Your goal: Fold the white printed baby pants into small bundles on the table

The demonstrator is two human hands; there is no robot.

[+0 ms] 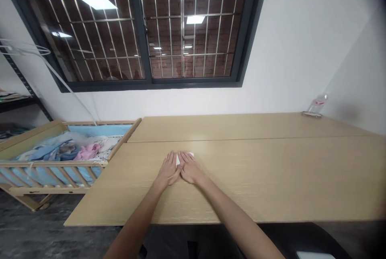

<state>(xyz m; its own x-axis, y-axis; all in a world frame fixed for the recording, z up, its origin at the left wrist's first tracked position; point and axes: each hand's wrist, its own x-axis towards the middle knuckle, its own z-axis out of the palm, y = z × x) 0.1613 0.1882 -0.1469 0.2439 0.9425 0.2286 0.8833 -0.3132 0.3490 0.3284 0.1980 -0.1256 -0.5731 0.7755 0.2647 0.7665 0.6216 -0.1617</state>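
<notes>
Both hands lie side by side on the light wooden table (247,174), near its left part. My left hand (169,170) is flat with the fingers stretched forward, its thumb close to the other hand. My right hand (189,168) also rests flat, palm down, over a small white sheet (177,160) that looks like paper or tissue. Bits of this sheet show between the hands and beyond the right fingertips; the palms hide the rest.
Left of the table stands a wooden crib (72,164) with blue lining and clothes inside. A clear bottle (319,103) and a flat phone-like object (311,114) lie at the far right corner. A barred window (147,85) is in the wall behind.
</notes>
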